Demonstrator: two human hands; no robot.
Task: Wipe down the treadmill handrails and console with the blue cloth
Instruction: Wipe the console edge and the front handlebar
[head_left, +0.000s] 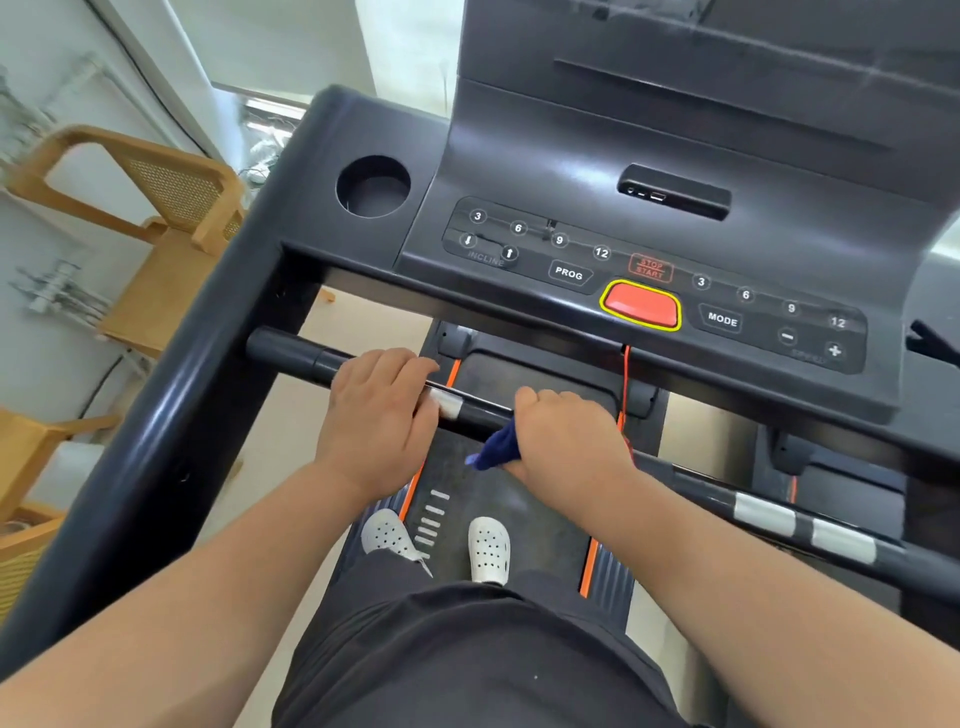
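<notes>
Step in hand: wiping the front crossbar handrail (291, 353) below the console (649, 280)
Blue cloth (496, 449): bunched inside the right hand (566, 436), one corner hanging below the bar, near the bar's middle
Right hand: fingers closed around cloth and bar together
Left hand (382, 415): bare, clamped over the bar beside a silver sensor strip (445, 404), toward the bar's left end
Technique: keep the cloth wrapped fully round the bar; slide along its length with steady pressure; cover the silver strips (802, 527) toward the right end
Caution: avoid the red stop key (641, 305) when moving up to the console
Remaining: console likely still to wipe
</notes>
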